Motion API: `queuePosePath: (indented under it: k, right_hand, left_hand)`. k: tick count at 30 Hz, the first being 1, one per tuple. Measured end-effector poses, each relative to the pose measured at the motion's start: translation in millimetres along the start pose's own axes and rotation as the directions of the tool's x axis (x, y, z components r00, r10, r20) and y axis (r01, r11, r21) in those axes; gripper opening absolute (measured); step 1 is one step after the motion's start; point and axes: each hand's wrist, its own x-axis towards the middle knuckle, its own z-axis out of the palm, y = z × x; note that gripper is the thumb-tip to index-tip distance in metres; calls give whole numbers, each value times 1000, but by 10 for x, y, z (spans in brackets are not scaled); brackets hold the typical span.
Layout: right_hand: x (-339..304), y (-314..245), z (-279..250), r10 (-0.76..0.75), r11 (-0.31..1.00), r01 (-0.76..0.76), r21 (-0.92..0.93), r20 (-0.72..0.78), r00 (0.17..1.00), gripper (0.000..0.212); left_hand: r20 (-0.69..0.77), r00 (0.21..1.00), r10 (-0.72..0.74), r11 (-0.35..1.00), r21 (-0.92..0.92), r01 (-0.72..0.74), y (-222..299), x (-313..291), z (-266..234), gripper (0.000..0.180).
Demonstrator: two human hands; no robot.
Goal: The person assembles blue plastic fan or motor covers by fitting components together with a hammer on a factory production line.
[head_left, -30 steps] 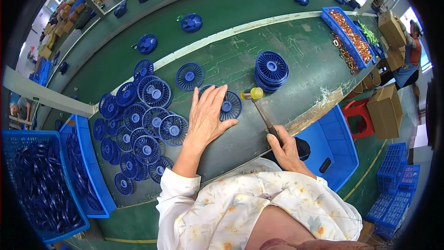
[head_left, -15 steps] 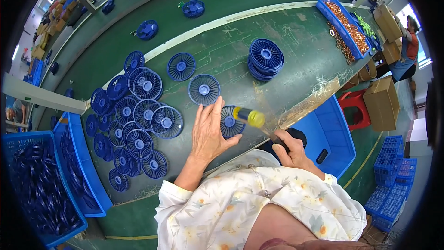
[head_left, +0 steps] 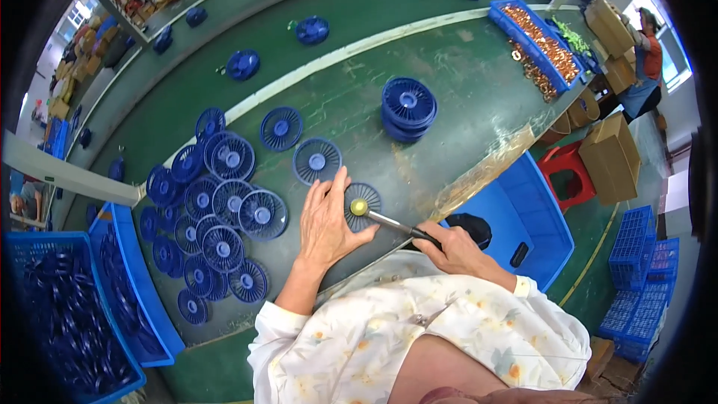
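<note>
A blue, round spoked fan grille lies flat on the green table in front of me. My left hand curves round its left side, thumb and fingertips at its rim. In my right hand, fingers wrap the dark handle of a small mallet with a metal shaft. The mallet's yellow head rests over the grille's hub and hides it. Just beyond my left fingertips lies another blue grille.
Loose blue grilles crowd the table's left; a stack of them stands farther back. A blue tray of copper-coloured parts is at far right. Blue bins flank the left end; a large blue bin sits at right. A conveyor carries blue pieces.
The mallet head has come down and left onto the grille's hub. My right hand has shifted slightly left and lower; my left hand stays by the grille. The whole view has shifted slightly.
</note>
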Motion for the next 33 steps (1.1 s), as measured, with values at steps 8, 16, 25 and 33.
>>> queuePosePath:
  k: [8,16,25,33]
  right_hand:
    - [-88,258,27,56,826,252,504,-518,853,25]
    - [-63,268,23,184,690,233,686,-477,860,23]
    - [182,150,199,25,929,121,350,-386,922,23]
    - [365,-307,140,-155,975,201,92,-364,919,27]
  left_hand:
    - [-369,916,158,984,-18,-177,421,1149,-146,112]
    - [-177,984,33,993,-108,-53,344,1544,44,117]
    - [-132,965,-225,958,153,244,-394,333,-170,106]
    - [-60,983,-174,981,75,178,-163,154,-103,106]
